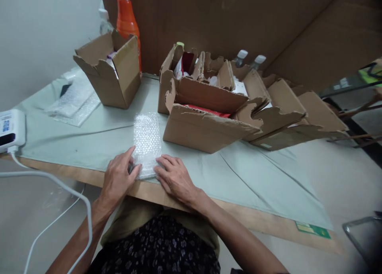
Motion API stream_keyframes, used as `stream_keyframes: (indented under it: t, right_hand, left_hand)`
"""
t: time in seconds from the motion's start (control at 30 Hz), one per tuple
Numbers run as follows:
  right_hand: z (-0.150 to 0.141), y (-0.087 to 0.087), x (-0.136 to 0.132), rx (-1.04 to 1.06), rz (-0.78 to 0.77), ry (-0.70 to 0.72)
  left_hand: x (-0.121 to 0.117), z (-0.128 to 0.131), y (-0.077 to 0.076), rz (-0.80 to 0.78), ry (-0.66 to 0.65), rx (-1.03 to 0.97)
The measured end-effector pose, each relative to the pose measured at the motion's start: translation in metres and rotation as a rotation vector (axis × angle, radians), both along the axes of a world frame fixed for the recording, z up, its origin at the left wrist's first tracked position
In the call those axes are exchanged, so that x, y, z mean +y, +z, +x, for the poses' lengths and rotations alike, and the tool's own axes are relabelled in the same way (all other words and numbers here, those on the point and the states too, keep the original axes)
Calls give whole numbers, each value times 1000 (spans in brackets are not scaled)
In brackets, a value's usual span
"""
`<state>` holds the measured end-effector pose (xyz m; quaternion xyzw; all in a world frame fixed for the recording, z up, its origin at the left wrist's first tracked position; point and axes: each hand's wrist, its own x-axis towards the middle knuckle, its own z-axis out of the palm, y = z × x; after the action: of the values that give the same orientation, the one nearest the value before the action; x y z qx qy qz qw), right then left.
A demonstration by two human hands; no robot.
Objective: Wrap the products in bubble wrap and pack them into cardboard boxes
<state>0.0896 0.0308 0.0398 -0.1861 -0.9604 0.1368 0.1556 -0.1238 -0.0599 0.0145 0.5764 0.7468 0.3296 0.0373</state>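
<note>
A clear bubble wrap bag (147, 140) lies flat on the pale green cloth, its near end close to the table's front edge. My left hand (121, 172) touches its lower left edge, with the thumb and fingers apart. On the opposite side, my right hand (173, 173) rests with stretched fingers at the lower right edge. Neither hand has its fingers wrapped round the bag. Whether anything is inside the bag I cannot tell.
Several cut cardboard boxes (209, 126) holding small items stand at the middle and right. Another cardboard box (110, 77) stands at left, beside more bubble wrap bags (76, 98). An orange bottle (127, 15) is behind it. A white device (12, 128) with a cable sits far left.
</note>
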Motion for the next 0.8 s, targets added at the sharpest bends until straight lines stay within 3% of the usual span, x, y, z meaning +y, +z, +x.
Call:
stream_keyframes:
  t: [0.13,0.23,0.33,0.47,0.6,0.7,0.8]
  right_hand:
    - [-8,0,7,-9,-19,6]
    - [-8,4,9,1,-164,-7]
    - [-8,8,10,14,-269,-71]
    - [-3,12,8,147,-74,-149]
    - [2,9,7,106,67,7]
    - [-1,4,12,13,30,68]
    - [-5,4,16,7,-113,32]
  left_hand:
    - [-18,3,15,147,-107,30]
    - [-31,6,25,122,-245,-3]
    - [-31,7,22,66,-212,-24]
    - [-17,7,7,24,-103,34]
    - [-9,6,-2,50,-88,118]
    - [-12,7,2,135,-114,116]
    - [-20,8,12,162,-231,61]
